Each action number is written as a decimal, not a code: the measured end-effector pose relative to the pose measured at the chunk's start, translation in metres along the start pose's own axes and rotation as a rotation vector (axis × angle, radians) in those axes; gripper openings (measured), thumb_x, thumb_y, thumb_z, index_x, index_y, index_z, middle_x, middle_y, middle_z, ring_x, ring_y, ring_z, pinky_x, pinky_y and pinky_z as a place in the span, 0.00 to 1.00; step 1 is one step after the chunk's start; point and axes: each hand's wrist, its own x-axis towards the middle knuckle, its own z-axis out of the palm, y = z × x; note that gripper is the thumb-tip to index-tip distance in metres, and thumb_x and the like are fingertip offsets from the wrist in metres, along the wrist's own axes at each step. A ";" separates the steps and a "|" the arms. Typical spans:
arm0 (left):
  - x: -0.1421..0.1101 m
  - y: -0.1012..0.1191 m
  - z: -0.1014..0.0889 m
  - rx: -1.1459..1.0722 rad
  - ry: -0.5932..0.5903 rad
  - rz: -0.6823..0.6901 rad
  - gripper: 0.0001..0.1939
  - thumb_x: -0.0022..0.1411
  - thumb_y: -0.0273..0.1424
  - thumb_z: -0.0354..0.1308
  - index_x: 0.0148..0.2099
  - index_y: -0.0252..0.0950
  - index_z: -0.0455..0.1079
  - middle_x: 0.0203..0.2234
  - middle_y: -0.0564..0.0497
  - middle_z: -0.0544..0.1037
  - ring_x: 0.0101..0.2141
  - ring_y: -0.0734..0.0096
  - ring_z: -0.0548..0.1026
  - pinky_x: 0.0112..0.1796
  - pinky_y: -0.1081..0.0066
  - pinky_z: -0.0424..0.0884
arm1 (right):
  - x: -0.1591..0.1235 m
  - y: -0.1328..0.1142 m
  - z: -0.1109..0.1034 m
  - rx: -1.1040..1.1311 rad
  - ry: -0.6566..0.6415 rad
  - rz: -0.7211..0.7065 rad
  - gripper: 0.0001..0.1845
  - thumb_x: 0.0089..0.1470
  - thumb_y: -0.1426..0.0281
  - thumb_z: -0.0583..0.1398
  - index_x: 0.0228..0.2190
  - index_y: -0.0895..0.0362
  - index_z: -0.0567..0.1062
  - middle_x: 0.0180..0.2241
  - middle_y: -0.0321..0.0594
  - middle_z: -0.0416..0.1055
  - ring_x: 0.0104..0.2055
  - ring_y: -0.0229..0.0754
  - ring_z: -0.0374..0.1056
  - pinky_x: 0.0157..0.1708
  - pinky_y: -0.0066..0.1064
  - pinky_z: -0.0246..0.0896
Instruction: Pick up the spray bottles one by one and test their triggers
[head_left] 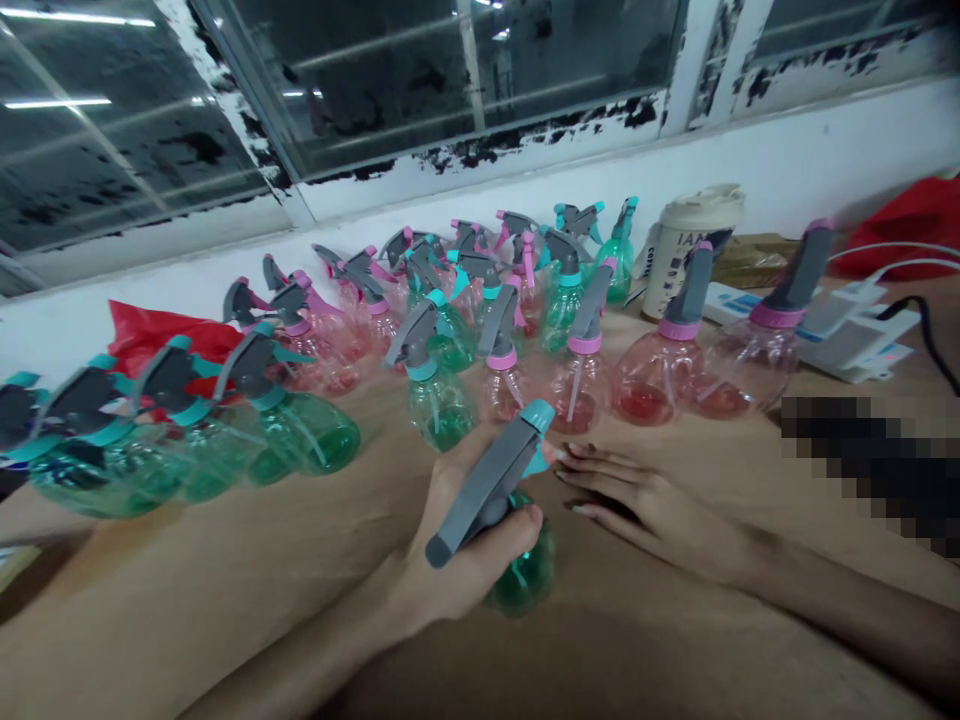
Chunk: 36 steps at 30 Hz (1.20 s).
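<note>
Head-camera view of a table (300,620) crowded with spray bottles. My left hand (469,550) is closed around a green spray bottle (529,570) at the middle of the near table, its grey and turquoise spray head (487,490) leaning toward the upper right. My right hand (645,495) lies just beside it, palm down and holding nothing, the fingers extended and slightly spread toward the nozzle; I cannot tell whether they touch it.

Directly beyond my hands, a front line of bottles blocks the way: one green bottle (442,415) just past my left hand, then four pink bottles (656,385) running to the right. Behind them stands a dense mixed cluster (454,335), pink and green, reaching back toward the wall (787,130) below the window (450,70). To the left, a row of green bottles (322,435) stands in front of a red bag (172,340). At the far right, a lidded paper cup (675,245) is partly hidden by a pink bottle's head, with white plugs (851,320) and a black cable (934,345) near the rightmost bottle.
</note>
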 end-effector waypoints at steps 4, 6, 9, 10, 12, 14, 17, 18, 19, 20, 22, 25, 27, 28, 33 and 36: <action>-0.001 -0.001 0.005 0.024 0.064 0.017 0.12 0.46 0.32 0.52 0.37 0.45 0.67 0.23 0.54 0.72 0.23 0.65 0.69 0.29 0.63 0.73 | -0.001 -0.001 0.002 -0.008 0.013 -0.002 0.20 0.59 0.65 0.53 0.52 0.51 0.67 0.56 0.39 0.63 0.59 0.45 0.55 0.57 0.47 0.53; -0.002 0.000 0.009 0.041 0.089 0.012 0.11 0.47 0.31 0.52 0.36 0.44 0.66 0.22 0.54 0.71 0.21 0.67 0.69 0.27 0.65 0.73 | -0.002 0.000 0.003 -0.013 0.028 -0.009 0.19 0.59 0.65 0.53 0.52 0.52 0.67 0.56 0.40 0.63 0.59 0.46 0.55 0.57 0.47 0.54; -0.003 0.001 0.012 0.055 0.110 -0.019 0.12 0.49 0.29 0.51 0.38 0.43 0.65 0.20 0.56 0.70 0.20 0.68 0.68 0.25 0.66 0.72 | -0.003 0.002 0.005 -0.025 0.021 -0.018 0.20 0.59 0.65 0.53 0.52 0.53 0.66 0.56 0.40 0.62 0.60 0.46 0.55 0.57 0.48 0.53; -0.004 0.001 0.013 0.046 0.112 -0.022 0.13 0.49 0.29 0.51 0.39 0.43 0.65 0.19 0.57 0.69 0.19 0.69 0.68 0.24 0.66 0.71 | -0.003 0.003 0.005 -0.033 0.011 -0.020 0.20 0.59 0.65 0.53 0.53 0.53 0.66 0.57 0.40 0.62 0.60 0.46 0.54 0.57 0.48 0.53; -0.004 0.000 0.014 0.022 0.109 -0.013 0.14 0.48 0.29 0.50 0.40 0.42 0.65 0.18 0.57 0.68 0.17 0.70 0.66 0.21 0.67 0.69 | -0.003 0.004 0.005 -0.047 -0.006 -0.021 0.21 0.59 0.65 0.52 0.54 0.53 0.64 0.57 0.40 0.61 0.60 0.45 0.54 0.58 0.47 0.53; -0.003 -0.001 0.014 0.007 0.116 0.002 0.14 0.48 0.29 0.51 0.39 0.42 0.66 0.18 0.57 0.67 0.16 0.72 0.64 0.20 0.68 0.68 | -0.003 0.004 0.005 -0.051 -0.014 -0.015 0.22 0.59 0.65 0.52 0.55 0.54 0.63 0.57 0.40 0.61 0.60 0.45 0.53 0.58 0.47 0.53; -0.003 -0.004 0.014 0.003 0.111 0.003 0.14 0.48 0.29 0.52 0.40 0.41 0.66 0.20 0.56 0.70 0.16 0.72 0.65 0.22 0.68 0.70 | -0.003 0.004 0.006 -0.051 -0.005 -0.006 0.22 0.59 0.64 0.52 0.54 0.54 0.64 0.57 0.39 0.61 0.60 0.45 0.54 0.58 0.47 0.53; -0.004 -0.004 0.014 0.002 0.100 -0.002 0.14 0.49 0.29 0.52 0.41 0.41 0.66 0.21 0.55 0.71 0.16 0.72 0.66 0.22 0.68 0.71 | -0.003 0.004 0.007 -0.055 -0.002 -0.002 0.21 0.59 0.65 0.52 0.54 0.54 0.64 0.57 0.39 0.61 0.60 0.45 0.54 0.58 0.47 0.53; -0.004 -0.005 0.014 0.005 0.087 -0.011 0.14 0.49 0.29 0.52 0.41 0.41 0.66 0.21 0.55 0.72 0.16 0.72 0.67 0.21 0.68 0.71 | -0.003 0.003 0.007 -0.061 0.000 0.001 0.21 0.59 0.65 0.52 0.54 0.54 0.64 0.57 0.40 0.61 0.60 0.45 0.53 0.58 0.47 0.53; -0.005 -0.005 0.014 0.011 0.078 -0.016 0.14 0.49 0.29 0.52 0.42 0.41 0.66 0.20 0.55 0.72 0.16 0.72 0.67 0.21 0.68 0.71 | -0.003 0.003 0.008 -0.067 0.003 0.005 0.21 0.59 0.65 0.52 0.54 0.55 0.64 0.57 0.40 0.61 0.60 0.45 0.53 0.58 0.47 0.52; -0.005 -0.007 0.015 0.026 0.071 -0.012 0.15 0.50 0.28 0.52 0.42 0.41 0.66 0.19 0.56 0.71 0.17 0.71 0.68 0.22 0.68 0.71 | -0.003 0.002 0.008 -0.071 0.001 0.011 0.21 0.60 0.65 0.52 0.54 0.55 0.64 0.57 0.40 0.61 0.60 0.45 0.53 0.58 0.46 0.52; -0.005 -0.007 0.015 0.010 0.077 0.000 0.16 0.50 0.27 0.53 0.43 0.40 0.66 0.21 0.55 0.73 0.17 0.72 0.68 0.23 0.69 0.71 | -0.004 0.002 0.008 -0.053 0.013 0.008 0.21 0.59 0.65 0.52 0.54 0.54 0.64 0.57 0.41 0.62 0.60 0.45 0.54 0.58 0.46 0.53; -0.003 -0.006 0.014 -0.034 0.074 -0.006 0.18 0.50 0.28 0.52 0.46 0.40 0.65 0.26 0.53 0.75 0.17 0.73 0.68 0.23 0.69 0.71 | -0.004 0.002 0.008 -0.044 0.020 0.007 0.22 0.59 0.66 0.53 0.54 0.54 0.64 0.57 0.40 0.62 0.60 0.45 0.54 0.58 0.46 0.53; -0.003 -0.005 0.013 -0.053 0.064 -0.005 0.19 0.50 0.28 0.52 0.46 0.40 0.65 0.28 0.53 0.76 0.17 0.74 0.68 0.23 0.70 0.71 | -0.004 0.002 0.009 -0.045 0.023 0.009 0.22 0.59 0.66 0.53 0.54 0.54 0.64 0.57 0.40 0.62 0.60 0.45 0.54 0.58 0.46 0.53; 0.001 0.005 0.005 -0.086 0.048 0.078 0.18 0.46 0.24 0.52 0.42 0.39 0.67 0.31 0.53 0.75 0.28 0.68 0.73 0.34 0.68 0.72 | -0.004 0.004 0.010 -0.068 0.029 0.009 0.23 0.59 0.65 0.53 0.55 0.53 0.62 0.57 0.38 0.62 0.60 0.44 0.54 0.58 0.44 0.53; 0.002 0.008 0.003 -0.121 0.051 0.115 0.17 0.45 0.22 0.51 0.40 0.40 0.67 0.31 0.53 0.74 0.32 0.67 0.73 0.38 0.68 0.71 | -0.005 0.003 0.010 -0.087 0.009 0.016 0.22 0.59 0.65 0.52 0.55 0.53 0.63 0.57 0.38 0.61 0.60 0.44 0.54 0.58 0.44 0.53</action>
